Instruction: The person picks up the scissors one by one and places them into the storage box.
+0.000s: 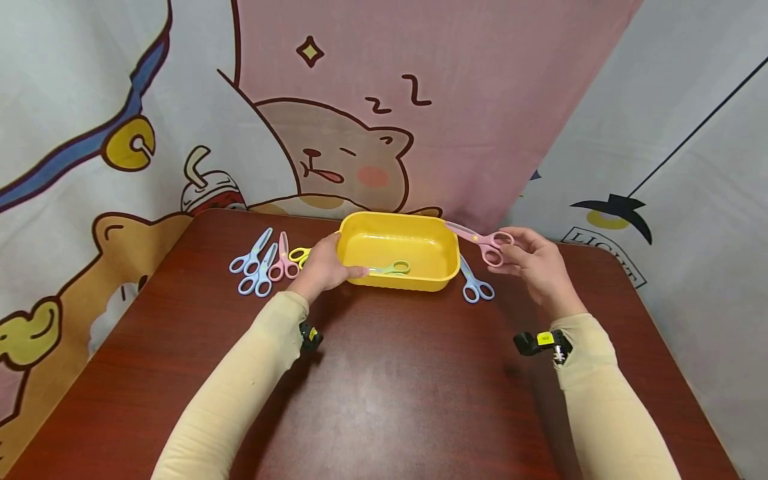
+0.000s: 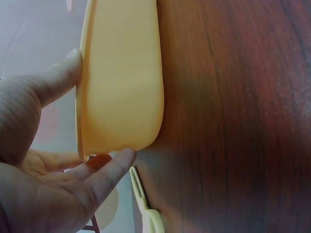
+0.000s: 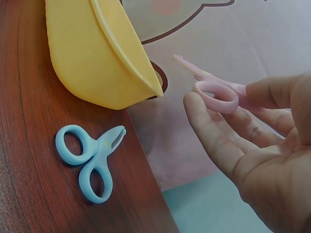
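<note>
Yellow tub (image 1: 396,283) at frame centre, left hand (image 1: 324,267) cupped against its left wall (fingers fairly straight), right hand (image 1: 537,263) pinching pink scissors (image 1: 483,241) at the tub's right rim, blue scissors (image 1: 474,283) below

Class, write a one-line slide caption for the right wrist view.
Right hand holds pink scissors beside the yellow tub; blue scissors lie on the table.
</note>
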The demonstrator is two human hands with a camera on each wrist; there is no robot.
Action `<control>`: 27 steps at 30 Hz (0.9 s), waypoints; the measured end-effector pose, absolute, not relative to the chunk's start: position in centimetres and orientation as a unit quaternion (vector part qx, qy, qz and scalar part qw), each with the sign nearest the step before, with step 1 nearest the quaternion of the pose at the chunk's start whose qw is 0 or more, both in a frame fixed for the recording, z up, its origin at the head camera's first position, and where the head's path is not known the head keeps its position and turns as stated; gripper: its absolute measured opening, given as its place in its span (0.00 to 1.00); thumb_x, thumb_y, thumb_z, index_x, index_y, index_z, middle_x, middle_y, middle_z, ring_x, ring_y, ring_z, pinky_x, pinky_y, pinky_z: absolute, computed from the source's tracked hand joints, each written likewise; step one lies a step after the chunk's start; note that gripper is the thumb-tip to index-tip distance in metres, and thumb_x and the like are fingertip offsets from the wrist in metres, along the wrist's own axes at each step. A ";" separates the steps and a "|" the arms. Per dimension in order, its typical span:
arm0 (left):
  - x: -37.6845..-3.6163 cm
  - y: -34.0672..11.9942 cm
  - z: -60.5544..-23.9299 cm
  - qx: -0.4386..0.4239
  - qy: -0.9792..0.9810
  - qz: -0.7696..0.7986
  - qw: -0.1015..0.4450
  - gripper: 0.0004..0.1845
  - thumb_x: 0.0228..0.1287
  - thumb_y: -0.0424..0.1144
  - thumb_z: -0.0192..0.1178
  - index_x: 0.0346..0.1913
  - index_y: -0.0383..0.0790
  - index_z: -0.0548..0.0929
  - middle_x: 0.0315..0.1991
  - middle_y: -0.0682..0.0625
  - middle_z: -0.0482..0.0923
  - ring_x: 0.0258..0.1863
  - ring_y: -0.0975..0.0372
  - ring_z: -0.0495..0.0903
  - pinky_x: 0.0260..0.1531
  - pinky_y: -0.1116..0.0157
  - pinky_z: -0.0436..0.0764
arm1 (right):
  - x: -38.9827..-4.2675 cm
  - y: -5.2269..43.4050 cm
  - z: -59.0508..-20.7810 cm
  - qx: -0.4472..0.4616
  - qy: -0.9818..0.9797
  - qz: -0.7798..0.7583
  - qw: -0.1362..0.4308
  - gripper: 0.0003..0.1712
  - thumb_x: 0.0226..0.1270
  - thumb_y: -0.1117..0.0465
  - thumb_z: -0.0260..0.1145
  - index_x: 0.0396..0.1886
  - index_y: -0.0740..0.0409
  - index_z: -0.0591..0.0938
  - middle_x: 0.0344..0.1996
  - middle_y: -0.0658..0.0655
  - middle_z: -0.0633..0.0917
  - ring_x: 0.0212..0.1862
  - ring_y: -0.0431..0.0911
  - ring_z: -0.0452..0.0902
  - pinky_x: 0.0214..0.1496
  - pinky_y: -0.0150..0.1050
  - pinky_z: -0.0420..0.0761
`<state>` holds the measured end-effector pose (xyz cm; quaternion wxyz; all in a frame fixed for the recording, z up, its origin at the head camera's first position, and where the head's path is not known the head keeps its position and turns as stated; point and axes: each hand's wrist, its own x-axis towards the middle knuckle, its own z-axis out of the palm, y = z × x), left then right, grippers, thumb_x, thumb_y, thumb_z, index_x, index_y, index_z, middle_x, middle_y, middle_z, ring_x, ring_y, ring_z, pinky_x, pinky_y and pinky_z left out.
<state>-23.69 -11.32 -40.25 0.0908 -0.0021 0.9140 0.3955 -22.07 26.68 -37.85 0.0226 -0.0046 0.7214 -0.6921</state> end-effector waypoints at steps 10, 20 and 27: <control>-23.8 -11.4 -40.4 0.000 0.914 0.396 0.088 0.48 0.56 0.48 0.79 0.74 0.36 0.66 0.60 0.40 0.76 0.54 0.48 0.75 0.64 0.50 0.75 | -22.2 25.7 -37.2 -0.014 0.731 -0.681 0.044 0.20 0.77 0.68 0.61 0.64 0.69 0.72 0.48 0.58 0.79 0.39 0.45 0.87 0.44 0.45 0.89; -23.9 -11.4 -40.6 -0.001 0.914 0.396 0.088 0.50 0.56 0.48 0.79 0.76 0.36 0.64 0.62 0.40 0.75 0.55 0.48 0.75 0.65 0.50 0.74 | -22.6 24.6 -37.0 -0.016 0.762 -0.646 0.052 0.23 0.78 0.67 0.59 0.67 0.71 0.70 0.49 0.58 0.78 0.40 0.43 0.85 0.46 0.45 0.88; -23.8 -11.4 -40.7 -0.003 0.909 0.408 0.084 0.48 0.56 0.47 0.79 0.75 0.37 0.66 0.61 0.40 0.76 0.54 0.49 0.75 0.64 0.50 0.75 | -22.9 23.9 -37.0 -0.018 0.759 -0.648 0.065 0.22 0.79 0.68 0.58 0.67 0.72 0.70 0.50 0.60 0.77 0.40 0.44 0.85 0.44 0.41 0.88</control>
